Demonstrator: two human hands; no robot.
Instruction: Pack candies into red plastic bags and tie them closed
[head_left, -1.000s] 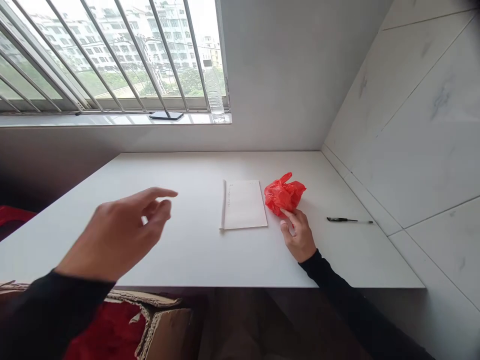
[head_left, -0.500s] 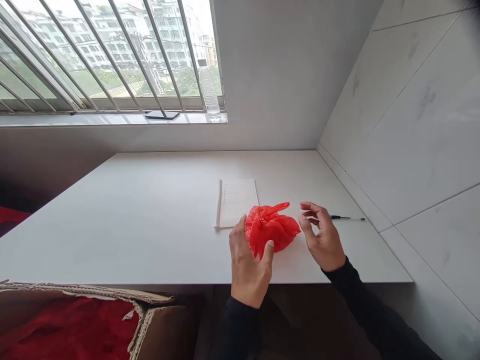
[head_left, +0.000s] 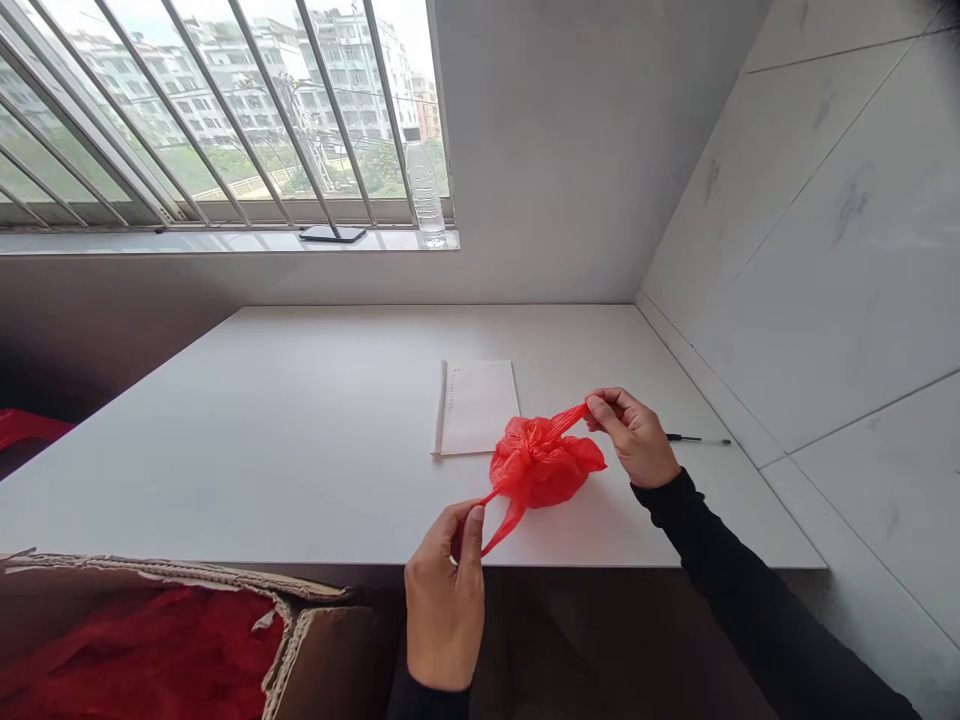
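A red plastic bag (head_left: 551, 470), gathered and knotted at its top, rests on the white table (head_left: 300, 430). My left hand (head_left: 448, 580) pinches one of its handle ends near the front edge and draws it out taut. On the other side, my right hand (head_left: 630, 432) pinches a second handle end, stretched up and to the right. What the bag contains is hidden. Just behind the bag lies a pale paper booklet or envelope (head_left: 478, 405) with small print along its left side.
A thin black-handled tool (head_left: 686, 438) lies beyond my right hand, near the tiled wall (head_left: 847, 300). At the lower left stands an open cardboard box (head_left: 330, 650) with red cloth-like material inside. A clear bottle (head_left: 426, 200) and a phone (head_left: 332, 234) are on the windowsill.
My left hand has moved from the bag's side down and left, taking hold of one handle end. My right hand has closed on the other end. Both ends are now pulled apart.
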